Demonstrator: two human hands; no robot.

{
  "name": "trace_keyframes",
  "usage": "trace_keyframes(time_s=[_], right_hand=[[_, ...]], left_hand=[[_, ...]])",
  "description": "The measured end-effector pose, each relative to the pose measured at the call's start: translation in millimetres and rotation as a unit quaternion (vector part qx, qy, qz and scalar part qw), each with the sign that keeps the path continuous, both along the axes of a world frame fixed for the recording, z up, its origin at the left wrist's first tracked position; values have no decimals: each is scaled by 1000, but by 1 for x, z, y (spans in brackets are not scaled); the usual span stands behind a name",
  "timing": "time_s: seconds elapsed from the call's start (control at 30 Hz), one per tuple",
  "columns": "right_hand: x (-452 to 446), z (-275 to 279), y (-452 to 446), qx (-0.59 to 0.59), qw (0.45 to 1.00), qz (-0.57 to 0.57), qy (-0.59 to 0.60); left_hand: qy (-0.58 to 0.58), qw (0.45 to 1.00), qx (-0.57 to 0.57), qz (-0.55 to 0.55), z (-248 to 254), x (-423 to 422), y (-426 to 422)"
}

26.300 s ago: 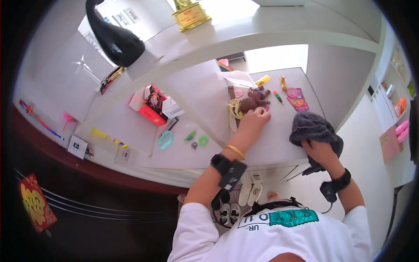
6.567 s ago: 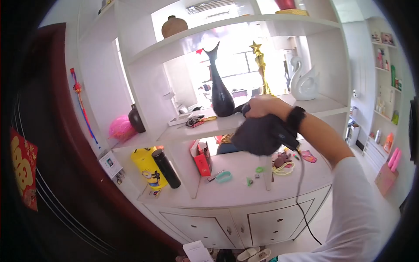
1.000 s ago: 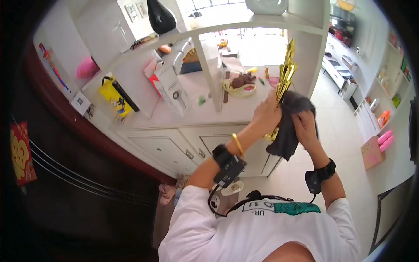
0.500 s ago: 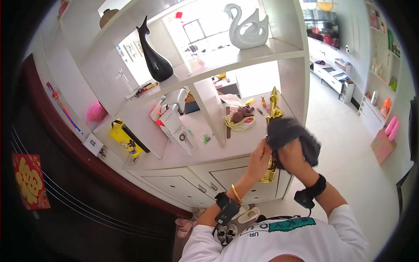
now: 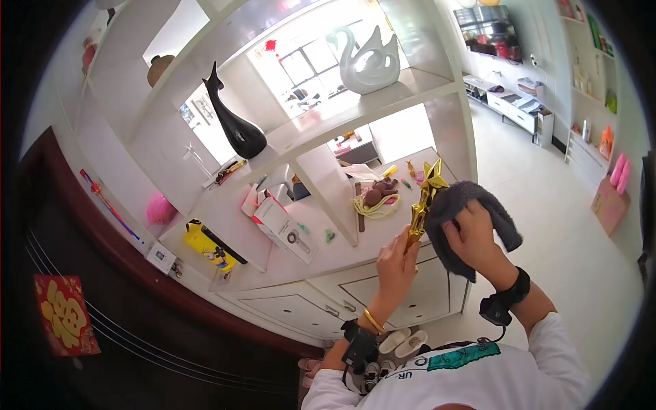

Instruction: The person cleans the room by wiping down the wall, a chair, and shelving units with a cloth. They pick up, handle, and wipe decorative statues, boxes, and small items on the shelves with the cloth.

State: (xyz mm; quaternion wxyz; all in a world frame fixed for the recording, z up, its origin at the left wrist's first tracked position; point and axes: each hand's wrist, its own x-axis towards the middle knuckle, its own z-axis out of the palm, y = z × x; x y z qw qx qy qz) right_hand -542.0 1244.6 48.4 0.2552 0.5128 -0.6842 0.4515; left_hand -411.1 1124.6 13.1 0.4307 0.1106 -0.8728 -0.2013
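A shiny gold star-topped trophy (image 5: 419, 217) leans upward in front of the shelf unit. Closed around its lower part is my left hand (image 5: 396, 270); the base is mostly hidden behind that hand. My right hand (image 5: 473, 239) grips a dark grey cloth (image 5: 445, 206), fingers bunched into the fabric. One edge of the cloth lies against or just beside the trophy's upper part, below the star; I cannot tell if it touches. The rest of the cloth hangs down around the right hand.
The white shelf unit (image 5: 301, 270) holds a black vase-like figure (image 5: 239, 130), a white swan (image 5: 369, 65), a white box (image 5: 283, 229), a yellow pack (image 5: 208, 244) and a brown item with cord (image 5: 376, 198). Slippers (image 5: 410, 343) lie on the floor below.
The cloth and my right hand have moved off the trophy to the right, uncovering its upper part and star. My left hand has tilted and raised the trophy. The view has shifted slightly.
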Motion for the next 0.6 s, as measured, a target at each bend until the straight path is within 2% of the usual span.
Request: trace_keyframes(time_s=[0.03,0.1,0.3,0.37,0.4,0.43,0.5,0.53,0.57,0.6], right_hand=[[3,3,1,-2,1000,1,-3],[8,13,3,-51,991,77,94],[-16,14,9,-68,967,191,153],[-12,7,13,128,927,252,248],[-3,-1,9,153,908,301,247],[1,-6,12,152,909,301,247],[3,-9,16,-20,962,240,125],[-2,-18,18,-84,983,153,52],[-4,-17,16,-86,983,155,54],[-4,-12,16,-128,982,137,-21]], left_hand=[[-13,1000,8,21,1,2,5],[-29,999,12,42,2,5,8],[-17,999,25,27,8,13,15],[42,982,161,-85,7,9,18],[42,982,161,-85,8,6,21],[72,979,169,-92,11,3,26],[107,974,169,-102,14,-2,25],[67,981,168,-65,11,-1,21],[25,985,167,-27,10,0,19],[25,986,164,-25,14,0,22]])
